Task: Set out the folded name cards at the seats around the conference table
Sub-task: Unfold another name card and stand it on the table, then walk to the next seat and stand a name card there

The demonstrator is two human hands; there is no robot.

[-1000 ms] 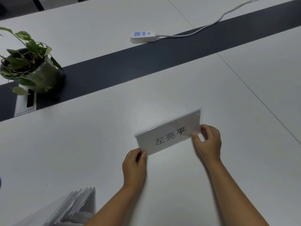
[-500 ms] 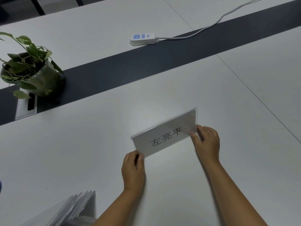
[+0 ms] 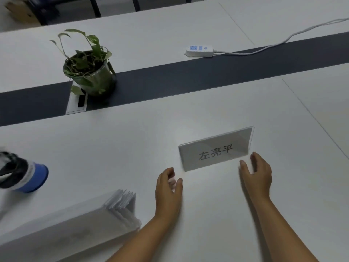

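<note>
A folded name card [image 3: 216,149] with dark printed characters stands upright on the white conference table [image 3: 132,152], right of centre. My left hand [image 3: 168,188] hovers just below the card's left corner, fingers apart and holding nothing. Just below the card's right corner is my right hand [image 3: 257,174], also open and a short gap away from it. A stack of several more folded name cards [image 3: 75,222] lies at the lower left, close to my left forearm.
A potted green plant [image 3: 90,72] stands on the dark centre strip [image 3: 188,80] beside a cable slot [image 3: 78,103]. A white power strip [image 3: 200,51] with its cord lies farther back. A blue-rimmed object [image 3: 28,176] sits at the left edge.
Both hands have let go of the name card and drawn back slightly; the card now stands on its own. The view has swung left, bringing the card stack and blue-rimmed object further in.
</note>
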